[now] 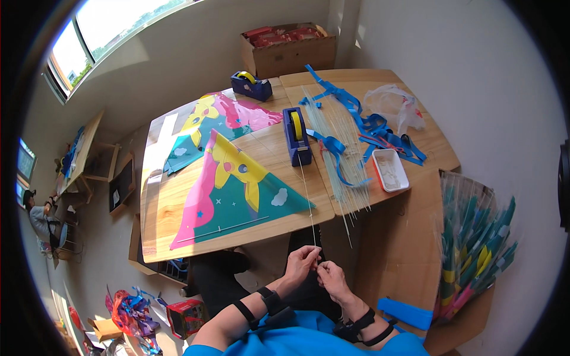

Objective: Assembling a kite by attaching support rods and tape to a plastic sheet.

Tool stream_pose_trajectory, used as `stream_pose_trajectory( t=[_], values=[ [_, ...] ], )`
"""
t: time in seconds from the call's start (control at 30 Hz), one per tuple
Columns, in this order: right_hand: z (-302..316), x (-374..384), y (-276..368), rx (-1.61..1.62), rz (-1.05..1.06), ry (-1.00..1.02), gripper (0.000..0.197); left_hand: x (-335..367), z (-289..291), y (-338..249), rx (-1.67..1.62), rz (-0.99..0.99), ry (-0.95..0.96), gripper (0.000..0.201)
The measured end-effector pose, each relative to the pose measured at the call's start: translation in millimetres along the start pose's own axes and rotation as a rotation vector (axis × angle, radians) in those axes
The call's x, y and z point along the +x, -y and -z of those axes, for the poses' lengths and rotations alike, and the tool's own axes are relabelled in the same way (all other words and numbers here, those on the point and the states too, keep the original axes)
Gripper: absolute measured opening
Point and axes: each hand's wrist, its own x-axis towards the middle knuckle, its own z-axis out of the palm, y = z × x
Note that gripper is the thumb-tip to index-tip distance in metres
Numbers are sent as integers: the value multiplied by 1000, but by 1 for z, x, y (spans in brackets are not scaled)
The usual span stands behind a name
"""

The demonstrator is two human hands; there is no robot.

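My left hand [301,262] pinches a thin white stick or string [305,188] in front of the table edge. It runs from near the tape dispenser down to my fingers. My right hand [333,279] is closed just below and beside the left, its fingertips at the lower end; exactly what they grip is too small to make out. A triangular kite sheet [237,196] in pink, yellow and green lies flat on the table, a thin rod along its lower edge. Beyond its right corner stands a dark blue tape dispenser [297,137] with a yellow-cored roll.
Another kite sheet [222,121] and a second dispenser [252,86] are farther back. Clear rods [341,139], blue ribbon [350,104], a plastic bag [396,105] and a white tray [389,169] occupy the right side. Rolled kites [475,255] stand in a box. A person [44,216] sits far left.
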Motion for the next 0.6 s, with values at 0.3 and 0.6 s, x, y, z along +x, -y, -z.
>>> stream_pose_trajectory(
  t=[0.3,0.6],
  values=[
    [37,145,107,-453,524,-205,20,-7,15,3,-71,37,-103,21],
    [-3,335,188,-645,386,-194,27,-6,17,0,-145,75,-96,17]
  ],
)
